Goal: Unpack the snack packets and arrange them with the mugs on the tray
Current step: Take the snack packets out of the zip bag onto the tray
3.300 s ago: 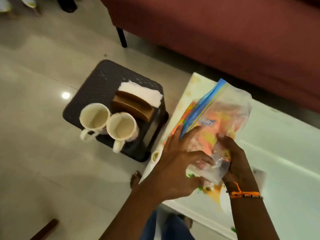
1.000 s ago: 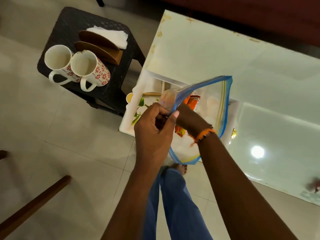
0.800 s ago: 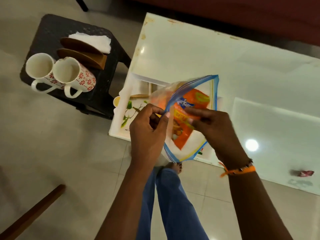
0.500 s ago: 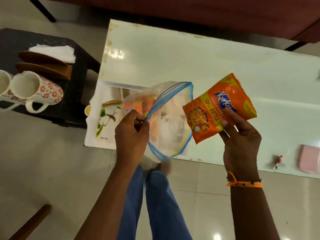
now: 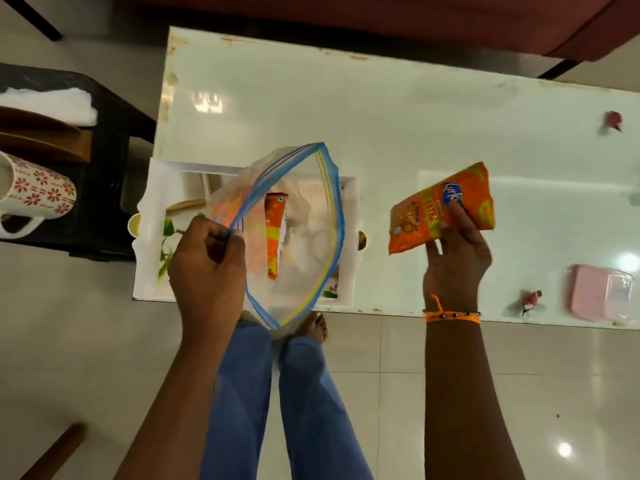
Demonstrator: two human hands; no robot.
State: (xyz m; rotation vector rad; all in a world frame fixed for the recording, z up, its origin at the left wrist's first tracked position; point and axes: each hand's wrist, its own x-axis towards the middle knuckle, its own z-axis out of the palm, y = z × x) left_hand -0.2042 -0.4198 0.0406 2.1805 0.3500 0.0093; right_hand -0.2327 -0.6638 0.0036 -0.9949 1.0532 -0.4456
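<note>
One orange snack packet (image 5: 441, 207) is out of the bag, pinched between the thumb and fingers of the right hand (image 5: 453, 258) and held above the white table (image 5: 381, 109), its long side slanting up and away from the palm. A second packet (image 5: 275, 233) is inside the clear zip bag (image 5: 298, 237), standing on edge just beyond the knuckles of the left hand (image 5: 206, 268). That hand is closed tight on the blue-edged rim of the bag, keeping its mouth gaping wide — the bag hangs over the white tray (image 5: 348, 237), which sits at the near edge of the table directly under the grip.

Off to the far side of the left hand, on the dark stool (image 5: 107, 161), a floral mug (image 5: 34, 195) shows at the picture's edge beside a brown holder (image 5: 45, 140) with white napkins (image 5: 52, 102). To the outside of the right hand lie a pink case (image 5: 601, 294) and two small red wrapped things, all well apart from the packet.

Compared with half a second back, the right hand has carried its packet farther from the bag — the gap between the two is plainly wider — and the bag's mouth has been pulled rounder.
</note>
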